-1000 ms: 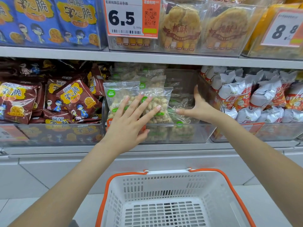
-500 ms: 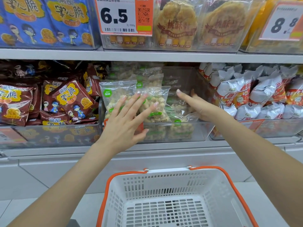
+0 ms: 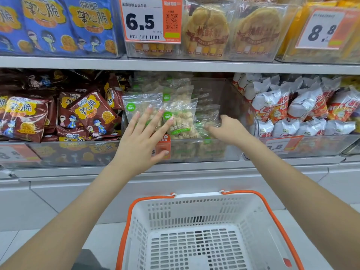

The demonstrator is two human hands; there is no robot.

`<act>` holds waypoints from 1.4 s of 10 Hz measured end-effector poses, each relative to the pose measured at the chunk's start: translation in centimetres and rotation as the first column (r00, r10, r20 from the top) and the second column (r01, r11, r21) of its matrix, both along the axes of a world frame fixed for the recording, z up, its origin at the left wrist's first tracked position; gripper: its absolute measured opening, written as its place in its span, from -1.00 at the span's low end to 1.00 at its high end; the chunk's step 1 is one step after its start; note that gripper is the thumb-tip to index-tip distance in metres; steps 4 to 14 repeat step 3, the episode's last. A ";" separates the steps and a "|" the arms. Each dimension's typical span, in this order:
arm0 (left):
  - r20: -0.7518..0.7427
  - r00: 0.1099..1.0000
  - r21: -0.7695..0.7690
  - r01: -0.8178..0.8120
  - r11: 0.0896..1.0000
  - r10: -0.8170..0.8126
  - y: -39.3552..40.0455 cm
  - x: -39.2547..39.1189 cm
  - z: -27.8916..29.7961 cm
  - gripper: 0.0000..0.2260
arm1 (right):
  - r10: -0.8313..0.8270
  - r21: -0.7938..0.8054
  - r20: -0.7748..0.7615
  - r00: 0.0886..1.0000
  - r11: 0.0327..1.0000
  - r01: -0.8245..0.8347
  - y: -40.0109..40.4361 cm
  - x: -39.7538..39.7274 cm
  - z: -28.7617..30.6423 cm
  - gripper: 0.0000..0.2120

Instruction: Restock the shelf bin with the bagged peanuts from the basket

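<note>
Basket (image 3: pixel 196 215) sat low in front of the person, white with orange handles; no bags were visible on the part of its slatted floor in view, so by my reading the carrying-over was finished or nearly so. Bagged peanuts (image 3: pixel 181 121) stood upright in the clear shelf bin (image 3: pixel 231 152) on the middle shelf, front row leaning against the rows behind, with more bags visible through the bin's front wall. Left half of the bin was well filled; the right rear looked sparser, with open space along the right wall. Left hand (image 3: pixel 144 137) lay flat against the front two bags, fingers straight and spread, pressing rather than gripping. Right hand (image 3: pixel 226 129) reached into the bin's right side with fingers curled at a low-lying bag (image 3: pixel 208 118); whether it truly pinched the film or only nudged it could not be told, fingertips being hidden by the plastic. Brown snack packs (image 3: pixel 91 114) filled the bin to the left, white-and-orange packs (image 3: pixel 292 106) the one to the right. Judged remaining: squaring up the rows and righting the slumped bag on the right, then withdrawing.
</note>
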State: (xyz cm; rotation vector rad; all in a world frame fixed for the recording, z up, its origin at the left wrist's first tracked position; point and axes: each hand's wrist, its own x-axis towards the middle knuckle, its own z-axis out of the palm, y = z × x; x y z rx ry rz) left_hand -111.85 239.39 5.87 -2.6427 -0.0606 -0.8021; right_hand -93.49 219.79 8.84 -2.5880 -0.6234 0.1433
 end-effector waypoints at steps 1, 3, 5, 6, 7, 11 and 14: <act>-0.062 0.998 -0.001 -0.011 1.000 0.011 0.3 0.1 0.1 -0.34 | 0.024 -0.055 0.019 1.000 0.998 -0.023 0.3 -0.5 0.1 -0.31; -0.059 0.995 -0.071 0.072 0.995 -0.076 0.0 -1.3 1.4 -0.38 | 0.046 0.092 0.107 0.993 0.994 -0.056 -1.8 -2.3 1.0 -0.25; -0.059 0.995 -0.071 0.072 0.995 -0.076 0.0 -1.3 1.4 -0.38 | 0.046 0.092 0.107 0.993 0.994 -0.056 -1.8 -2.3 1.0 -0.25; -0.059 0.995 -0.071 0.072 0.995 -0.076 0.0 -1.3 1.4 -0.38 | 0.046 0.092 0.107 0.993 0.994 -0.056 -1.8 -2.3 1.0 -0.25; -0.059 0.995 -0.071 0.072 0.995 -0.076 0.0 -1.3 1.4 -0.38 | 0.046 0.092 0.107 0.993 0.994 -0.056 -1.8 -2.3 1.0 -0.25; -0.059 0.995 -0.071 0.072 0.995 -0.076 0.0 -1.3 1.4 -0.38 | 0.046 0.092 0.107 0.993 0.994 -0.056 -1.8 -2.3 1.0 -0.25; -0.059 0.995 -0.071 0.072 0.995 -0.076 0.0 -1.3 1.4 -0.38 | 0.046 0.092 0.107 0.993 0.994 -0.056 -1.8 -2.3 1.0 -0.25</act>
